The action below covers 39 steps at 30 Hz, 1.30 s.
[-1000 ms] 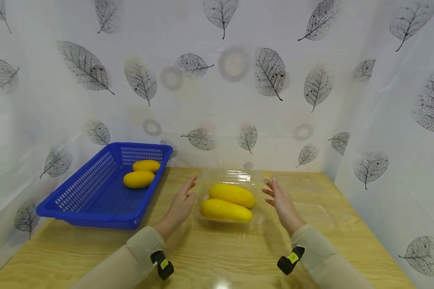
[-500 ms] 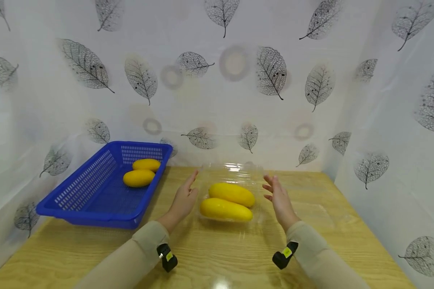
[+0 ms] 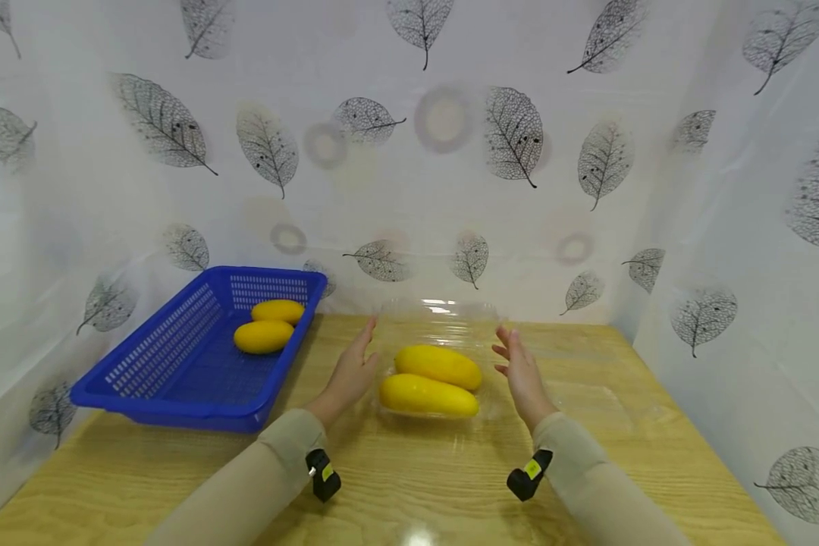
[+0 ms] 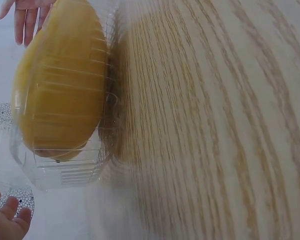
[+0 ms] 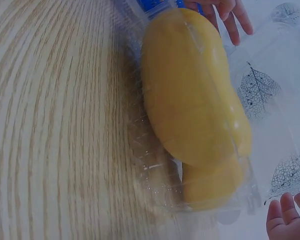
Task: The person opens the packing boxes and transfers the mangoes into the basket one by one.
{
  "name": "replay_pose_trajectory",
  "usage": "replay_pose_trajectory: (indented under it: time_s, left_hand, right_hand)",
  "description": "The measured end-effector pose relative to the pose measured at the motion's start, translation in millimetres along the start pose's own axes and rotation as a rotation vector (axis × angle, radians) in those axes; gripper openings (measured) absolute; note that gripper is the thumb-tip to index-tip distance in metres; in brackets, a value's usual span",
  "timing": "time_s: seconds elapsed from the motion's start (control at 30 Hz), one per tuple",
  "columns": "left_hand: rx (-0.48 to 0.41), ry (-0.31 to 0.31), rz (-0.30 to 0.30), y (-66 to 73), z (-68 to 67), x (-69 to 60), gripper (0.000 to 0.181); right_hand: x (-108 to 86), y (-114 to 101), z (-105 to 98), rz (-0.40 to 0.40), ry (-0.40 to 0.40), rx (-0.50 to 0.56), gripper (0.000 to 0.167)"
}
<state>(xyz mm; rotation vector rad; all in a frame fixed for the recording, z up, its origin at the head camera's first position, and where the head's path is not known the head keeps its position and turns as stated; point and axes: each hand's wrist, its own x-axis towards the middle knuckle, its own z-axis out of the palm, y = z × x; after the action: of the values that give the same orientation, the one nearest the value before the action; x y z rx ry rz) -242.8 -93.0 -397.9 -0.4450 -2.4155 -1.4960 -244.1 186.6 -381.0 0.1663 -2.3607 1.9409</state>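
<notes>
Between my hands in the head view sits a clear plastic clamshell box [image 3: 428,416]. Two smooth yellow oblong fruits [image 3: 428,396] lie side by side in it; their exact kind is unclear. At the back, its clear lid [image 3: 440,309] stands raised and tilted away. My left hand [image 3: 346,373] is at the lid's left side, fingers extended forward. On the other side is my right hand [image 3: 524,378], its fingers spread and fairly straight. Both hands' fingertips are close to the lid's side edges; the see-through plastic makes contact hard to tell. The right wrist view shows the fruit [image 5: 185,90] behind the box wall.
A blue plastic basket [image 3: 171,411] stands on the left, with two more yellow fruits [image 3: 264,337] inside. Right of the box, a faint clear flat piece [image 3: 590,402] lies on the wooden table [image 3: 409,485]. A leaf-patterned curtain [image 3: 382,189] surrounds the table.
The lid has tilted upward from a lower position behind the box. Both forearms have moved slightly inward and forward. The box and the fruits inside have stayed put.
</notes>
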Motion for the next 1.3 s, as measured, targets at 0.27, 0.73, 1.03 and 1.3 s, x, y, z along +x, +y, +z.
replay_pose_trajectory:
  time_s: [0.27,0.73,1.03,1.3]
  left_hand:
    - [0.041,-0.039,-0.026,0.2,1.0,3.7,0.064]
    - [0.084,-0.090,-0.076,-1.7,-3.1,10.4,0.067]
    - [0.064,-0.120,-0.127,-5.9,-1.1,16.2,0.069]
    - [0.096,-0.143,-0.149,-8.6,-1.2,19.3,0.068]
  right_hand:
    - [4.2,5,-2,-0.004,-0.057,-0.050,0.076]
    - [12.0,9,1,0.015,-0.076,-0.089,0.069]
    - [16.4,14,2,0.080,-0.090,-0.157,0.075]
    - [19.0,18,3,0.127,-0.104,-0.206,0.079]
